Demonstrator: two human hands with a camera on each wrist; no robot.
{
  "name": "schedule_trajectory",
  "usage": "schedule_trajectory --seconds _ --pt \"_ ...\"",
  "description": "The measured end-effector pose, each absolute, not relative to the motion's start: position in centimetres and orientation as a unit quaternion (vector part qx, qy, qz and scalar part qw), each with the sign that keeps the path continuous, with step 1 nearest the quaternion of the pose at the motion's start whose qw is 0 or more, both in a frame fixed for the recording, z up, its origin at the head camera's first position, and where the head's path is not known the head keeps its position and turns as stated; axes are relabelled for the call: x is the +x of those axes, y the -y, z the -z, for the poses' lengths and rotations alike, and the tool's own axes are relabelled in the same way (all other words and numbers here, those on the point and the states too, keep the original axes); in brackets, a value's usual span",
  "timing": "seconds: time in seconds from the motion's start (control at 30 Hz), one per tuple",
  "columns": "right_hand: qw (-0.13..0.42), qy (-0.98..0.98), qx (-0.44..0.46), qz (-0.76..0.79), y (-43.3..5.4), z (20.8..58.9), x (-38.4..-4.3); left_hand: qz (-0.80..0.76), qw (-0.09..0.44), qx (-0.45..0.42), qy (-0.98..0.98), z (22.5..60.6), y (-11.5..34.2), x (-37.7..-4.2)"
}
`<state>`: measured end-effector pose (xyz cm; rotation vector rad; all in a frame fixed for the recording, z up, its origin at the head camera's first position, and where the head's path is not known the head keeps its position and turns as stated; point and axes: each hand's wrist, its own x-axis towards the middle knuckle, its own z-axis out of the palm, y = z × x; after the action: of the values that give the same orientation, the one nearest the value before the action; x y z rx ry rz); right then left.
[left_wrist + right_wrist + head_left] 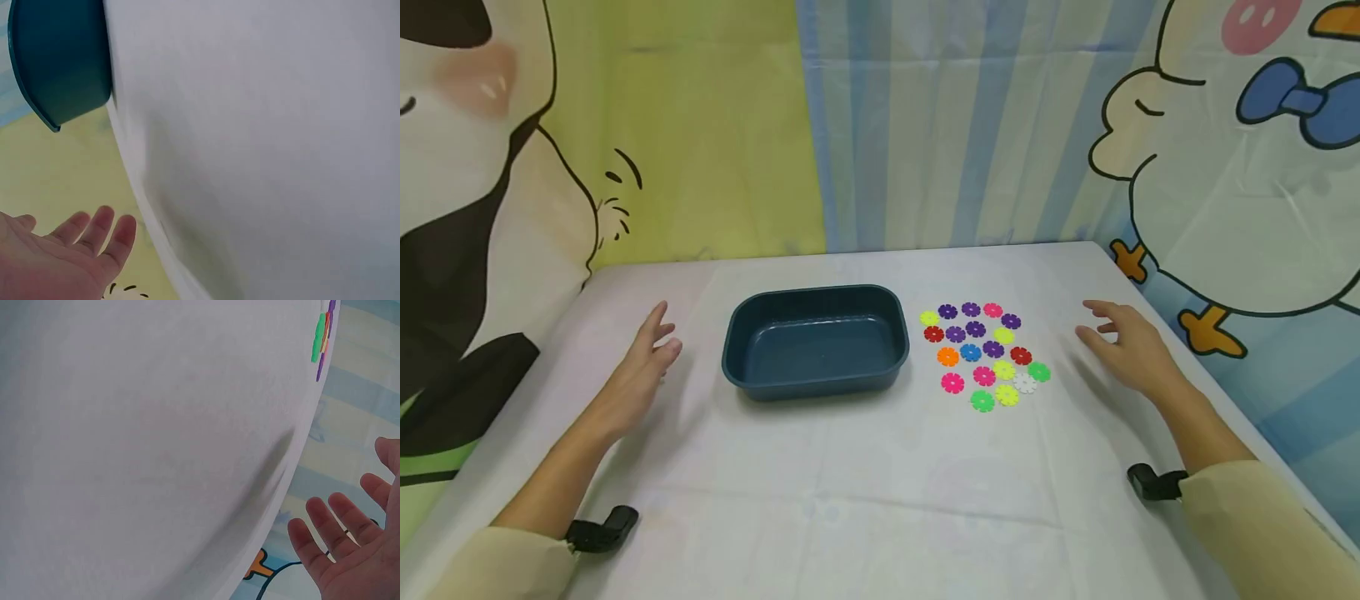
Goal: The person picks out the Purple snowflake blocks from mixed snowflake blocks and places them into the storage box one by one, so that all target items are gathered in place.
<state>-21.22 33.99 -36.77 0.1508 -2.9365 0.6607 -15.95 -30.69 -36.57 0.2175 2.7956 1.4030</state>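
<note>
On the right side of the white tabletop (880,533), the right hand (1123,346) hangs in the air, fingers loosely spread with a bit of a bend, nothing between them. The right wrist view backs that up: gaps between the fingers, zero contact with anything. Over on the left, the left hand (636,375) is pretty much the same deal, relaxed and open-palmed, holding nothing and well apart from the tray.

So, step-wise, I'd call this a ready pose, hands free and nothing in hand. IMO taking up a piece would call for the right hand to come left and down, then a fine thumb-and-finger pinch, since these things look thin and lie flat, so getting a nail under an edge might be fiddly.

The pieces are flower-shaped discs (975,329) in purple, yellow, pink, red, green, orange, blue and white, scattered between the tray and the right hand. A few on the near right look like they touch; can't swear to it. The dark blue tray (816,386) sits just left of them, upright, nearer the middle.

Further out, there's a cartoon backdrop (715,125) along the far side.
</note>
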Motion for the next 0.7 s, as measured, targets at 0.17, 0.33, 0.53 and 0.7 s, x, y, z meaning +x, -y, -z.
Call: schedule_trajectory --seconds 0.17,0.33,0.53,0.7 --pt "0.049 0.97 0.044 -0.232 -33.3 36.8 -21.9 -0.449 0.029 0.042 -0.892 36.7 29.7 -16.3" --pt "0.029 0.969 0.031 -0.245 -32.5 36.9 -22.7 -0.476 0.037 0.039 -0.878 36.8 28.9 -16.6" --pt "0.02 0.964 0.02 -0.263 -32.0 37.0 -23.4 -0.5 0.042 0.037 -0.864 37.1 27.9 -16.9" --pt "-0.007 0.958 0.005 -0.285 -31.5 37.1 -24.0 -0.521 0.04 0.044 -0.852 37.5 27.3 -17.0"
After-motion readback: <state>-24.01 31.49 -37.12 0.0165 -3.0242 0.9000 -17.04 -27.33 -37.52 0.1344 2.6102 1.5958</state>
